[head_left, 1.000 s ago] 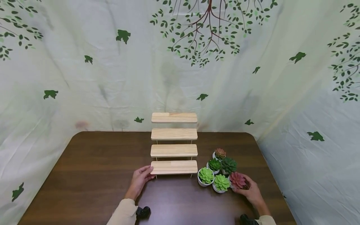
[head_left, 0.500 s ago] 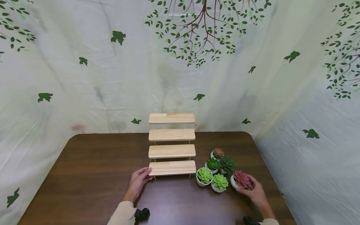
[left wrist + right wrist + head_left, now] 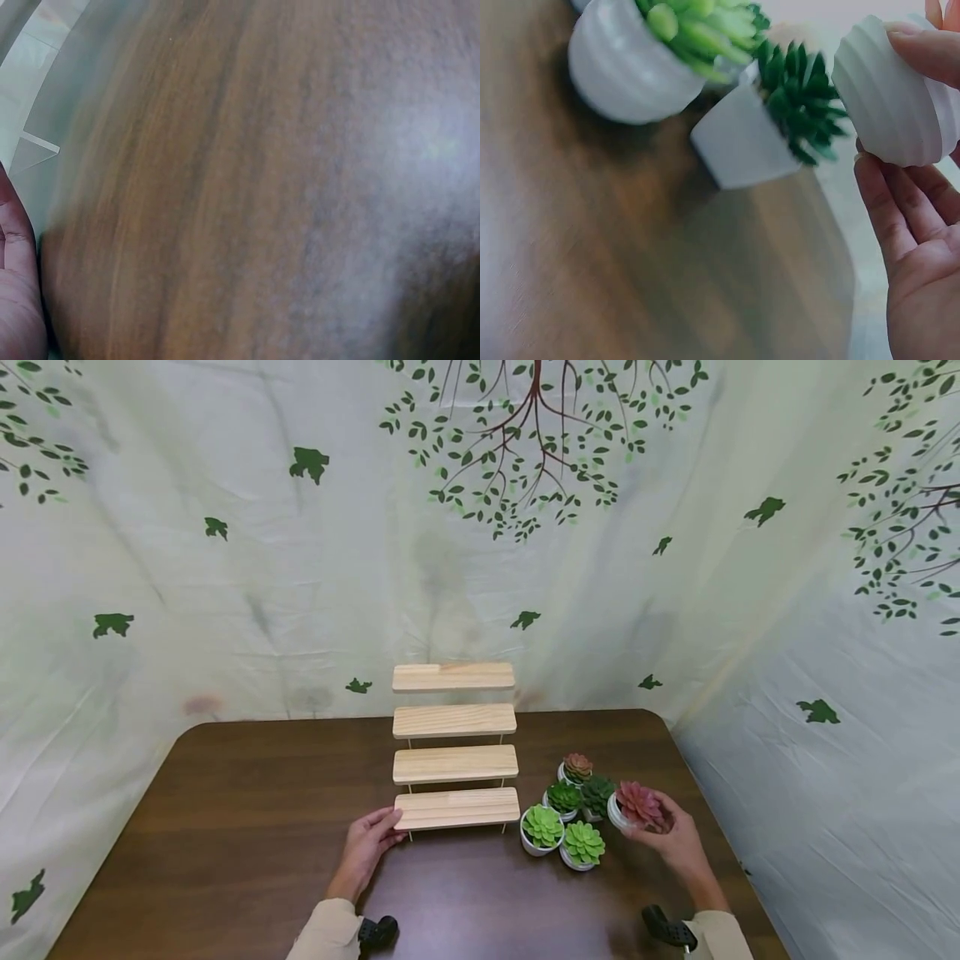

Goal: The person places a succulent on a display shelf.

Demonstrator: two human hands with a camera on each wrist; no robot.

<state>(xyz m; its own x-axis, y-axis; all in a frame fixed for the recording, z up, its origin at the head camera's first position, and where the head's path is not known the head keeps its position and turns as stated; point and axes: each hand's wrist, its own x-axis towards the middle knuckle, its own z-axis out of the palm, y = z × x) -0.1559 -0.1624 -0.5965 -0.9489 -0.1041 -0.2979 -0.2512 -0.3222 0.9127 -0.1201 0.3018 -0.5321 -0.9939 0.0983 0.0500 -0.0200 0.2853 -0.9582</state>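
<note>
A red succulent (image 3: 639,804) in a white pot is held by my right hand (image 3: 678,843). In the right wrist view, thumb and fingers wrap round its ribbed white pot (image 3: 889,94), which is off the table. My left hand (image 3: 367,843) pinches the left end of the lowest board of a four-step wooden shelf stand (image 3: 456,810). The left wrist view catches only a piece of the left hand (image 3: 16,292) at its edge; the stand is out of that view.
Right of the stand cluster several potted succulents: light green (image 3: 542,827), another light green (image 3: 582,845), mid green (image 3: 564,797), dark green (image 3: 597,797) and reddish-brown (image 3: 577,767). Behind the brown table (image 3: 247,827) hangs a leaf-printed cloth (image 3: 375,568).
My right hand has drawn the red succulent rightward from the cluster and raised it. The left hand stays at the stand. The head view has shifted slightly.
</note>
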